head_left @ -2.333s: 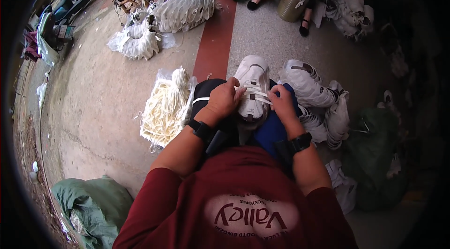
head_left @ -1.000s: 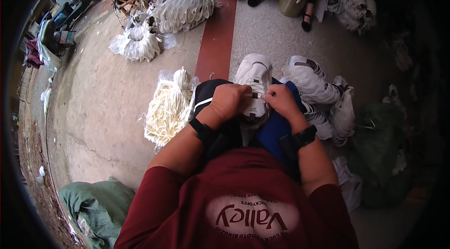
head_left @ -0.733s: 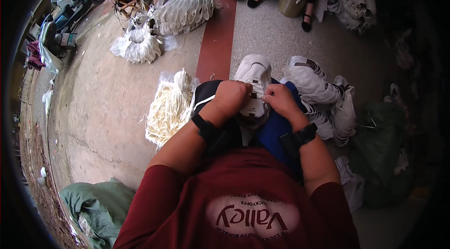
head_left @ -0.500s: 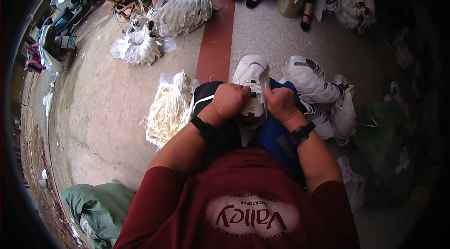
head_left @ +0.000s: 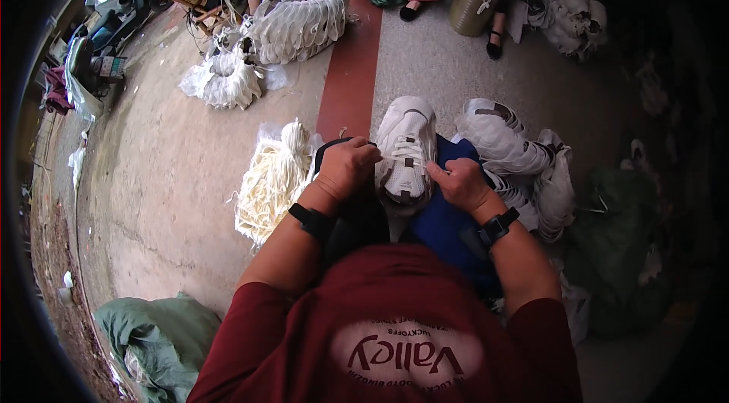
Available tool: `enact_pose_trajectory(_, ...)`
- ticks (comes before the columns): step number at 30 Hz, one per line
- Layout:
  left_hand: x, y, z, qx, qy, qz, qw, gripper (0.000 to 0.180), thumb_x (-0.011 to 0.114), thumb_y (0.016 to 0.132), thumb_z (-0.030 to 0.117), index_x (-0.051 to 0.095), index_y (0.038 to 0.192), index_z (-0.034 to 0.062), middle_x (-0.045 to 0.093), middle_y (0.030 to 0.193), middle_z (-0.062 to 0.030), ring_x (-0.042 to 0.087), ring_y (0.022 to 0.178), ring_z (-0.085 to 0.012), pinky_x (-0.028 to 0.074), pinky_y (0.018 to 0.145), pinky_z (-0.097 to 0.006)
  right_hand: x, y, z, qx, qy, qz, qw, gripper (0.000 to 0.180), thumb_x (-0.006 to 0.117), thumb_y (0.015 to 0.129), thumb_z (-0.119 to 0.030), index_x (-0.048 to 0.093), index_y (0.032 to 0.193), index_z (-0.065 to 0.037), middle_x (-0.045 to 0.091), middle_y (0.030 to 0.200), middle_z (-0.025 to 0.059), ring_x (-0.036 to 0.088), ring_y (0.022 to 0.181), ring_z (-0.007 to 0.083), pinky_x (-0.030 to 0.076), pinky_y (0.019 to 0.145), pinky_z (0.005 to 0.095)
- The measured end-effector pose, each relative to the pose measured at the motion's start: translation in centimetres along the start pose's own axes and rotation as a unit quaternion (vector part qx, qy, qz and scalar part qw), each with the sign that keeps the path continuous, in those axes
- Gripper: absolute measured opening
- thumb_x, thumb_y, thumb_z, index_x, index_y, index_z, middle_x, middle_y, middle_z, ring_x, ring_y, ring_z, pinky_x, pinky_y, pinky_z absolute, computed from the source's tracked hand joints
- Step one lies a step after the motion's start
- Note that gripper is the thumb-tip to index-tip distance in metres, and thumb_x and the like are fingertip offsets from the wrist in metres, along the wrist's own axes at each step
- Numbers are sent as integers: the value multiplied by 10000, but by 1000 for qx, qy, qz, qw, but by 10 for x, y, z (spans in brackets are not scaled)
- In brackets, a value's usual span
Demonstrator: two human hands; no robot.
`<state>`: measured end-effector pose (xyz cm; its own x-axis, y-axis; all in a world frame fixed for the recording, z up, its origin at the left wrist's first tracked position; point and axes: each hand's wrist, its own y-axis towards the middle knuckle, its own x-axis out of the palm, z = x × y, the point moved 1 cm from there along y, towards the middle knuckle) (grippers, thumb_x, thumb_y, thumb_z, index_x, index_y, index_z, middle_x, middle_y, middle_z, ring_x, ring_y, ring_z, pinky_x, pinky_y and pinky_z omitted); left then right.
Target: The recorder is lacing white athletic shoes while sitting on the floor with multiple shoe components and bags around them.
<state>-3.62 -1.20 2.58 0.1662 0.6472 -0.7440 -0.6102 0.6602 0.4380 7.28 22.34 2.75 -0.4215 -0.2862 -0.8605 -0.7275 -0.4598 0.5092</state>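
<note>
A white shoe [head_left: 396, 175] with dark patches rests between my knees, its length pointing away from me. White laces [head_left: 410, 151] criss-cross its upper. At the shoe's left side my left hand [head_left: 349, 166] is closed on a lace that stretches tight from the eyelets. My right hand [head_left: 462, 183], on the other side, pinches the lace too, thumb and forefinger together by the shoe's edge. Left of my knee a thick bundle of cream-white shoelaces [head_left: 266, 183] lies on the floor.
Strung white shoe uppers [head_left: 505, 141] are heaped close on my right, beside a dark green sack [head_left: 615, 236]. Another green sack [head_left: 159, 335] sits at lower left. Ahead are more rings of uppers [head_left: 300, 20] and seated people. Scooters [head_left: 114, 16] stand far left.
My hands have moved apart from over the shoe, drawing the lace out to both sides. More of the shoe's laced upper now shows between them.
</note>
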Motion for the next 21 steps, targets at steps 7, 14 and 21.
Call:
enact_pose_trajectory(7, -10, -10, -13, -112, -12, -44, 993, 82, 629, 807, 158, 614, 843, 87, 632, 827, -121, 619, 769, -340, 497, 648, -389, -17, -10, -13, 133, 50, -12, 990, 96, 589, 726, -47, 593, 808, -97, 446, 503, 75, 514, 465, 262, 391, 426, 377)
enact_pose_trajectory(14, 2, 14, 1, -103, 34, -60, 992, 231, 553, 781, 96, 601, 1007, 114, 618, 929, -115, 600, 863, -339, 489, 747, -427, -17, -14, -10, 86, -16, -70, 994, 118, 601, 751, -74, 598, 868, -87, 482, 530, 76, 540, 488, 268, 415, 438, 368)
enact_pose_trajectory(21, 8, 5, 37, 172, 32, -81, 981, 168, 626, 679, 170, 620, 832, 99, 552, 975, -73, 516, 947, -269, 419, 803, -382, 1, 5, -23, 282, 266, -37, 921, 197, 658, 765, -164, 563, 856, -18, 585, 745, 199, 573, 736, 397, 441, 624, 452)
